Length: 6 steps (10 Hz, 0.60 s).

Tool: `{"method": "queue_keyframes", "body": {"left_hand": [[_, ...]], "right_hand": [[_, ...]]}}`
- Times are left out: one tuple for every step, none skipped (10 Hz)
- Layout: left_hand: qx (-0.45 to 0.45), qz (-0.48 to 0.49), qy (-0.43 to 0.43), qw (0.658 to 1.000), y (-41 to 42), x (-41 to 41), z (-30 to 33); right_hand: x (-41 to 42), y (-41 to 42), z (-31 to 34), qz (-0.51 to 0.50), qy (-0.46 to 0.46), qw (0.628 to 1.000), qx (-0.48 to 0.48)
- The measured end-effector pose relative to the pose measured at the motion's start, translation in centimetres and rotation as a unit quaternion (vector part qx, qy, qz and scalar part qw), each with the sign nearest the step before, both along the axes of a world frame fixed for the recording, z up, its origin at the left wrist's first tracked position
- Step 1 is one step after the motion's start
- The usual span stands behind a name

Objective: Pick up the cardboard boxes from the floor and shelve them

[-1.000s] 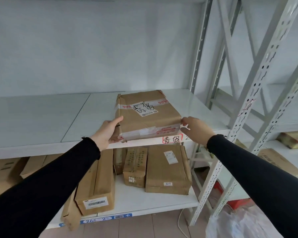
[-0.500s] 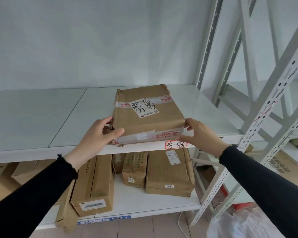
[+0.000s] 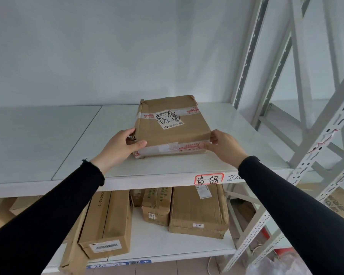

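Two hands hold one flat cardboard box [image 3: 172,126] that lies on the white upper shelf [image 3: 48,139], set back from the front edge. The left hand [image 3: 118,149] clasps its near left corner, thumb laid over the top, its grip closed on the cardboard. The right hand [image 3: 223,146] pinches the near right corner, fingertips on the taped front edge. Whether the box rests fully flat is hard to judge from this angle. A handwritten label [image 3: 208,179] marks the shelf's front lip. Several more cartons [image 3: 199,211] sit on the lower shelf [image 3: 153,245] beneath.
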<state>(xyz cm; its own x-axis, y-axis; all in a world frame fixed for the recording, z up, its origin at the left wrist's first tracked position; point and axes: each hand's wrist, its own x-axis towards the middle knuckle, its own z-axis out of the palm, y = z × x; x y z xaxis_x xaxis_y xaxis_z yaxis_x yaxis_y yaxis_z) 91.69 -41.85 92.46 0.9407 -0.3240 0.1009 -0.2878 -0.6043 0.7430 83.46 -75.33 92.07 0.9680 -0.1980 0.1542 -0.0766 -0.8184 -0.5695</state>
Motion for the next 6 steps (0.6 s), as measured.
{"method": "queue_keyframes", "body": {"left_hand": [[-0.006,0.0,0.014,1.0,-0.6,1.8,0.6],[-0.021,-0.009,0.015,1.0,-1.3,2.7,1.1],[-0.018,-0.01,0.02,1.0,-1.3,3.4,1.2],[-0.022,-0.013,0.034,0.999,-0.9,4.0,0.8],[-0.02,-0.006,0.029,0.999,-1.0,3.7,0.9],[-0.012,0.004,0.016,1.0,-1.1,3.5,1.0]], "right_hand": [[1.9,0.0,0.3,-0.008,0.009,1.0,-0.004],[3.3,0.1,0.5,-0.012,0.015,1.0,-0.012],[4.1,0.1,0.6,-0.018,0.022,0.999,-0.02],[4.3,0.1,0.7,-0.022,0.027,0.999,-0.024],[4.0,0.2,0.9,-0.023,0.034,0.999,-0.033],[3.8,0.3,1.5,-0.022,0.052,0.997,-0.045]]}}
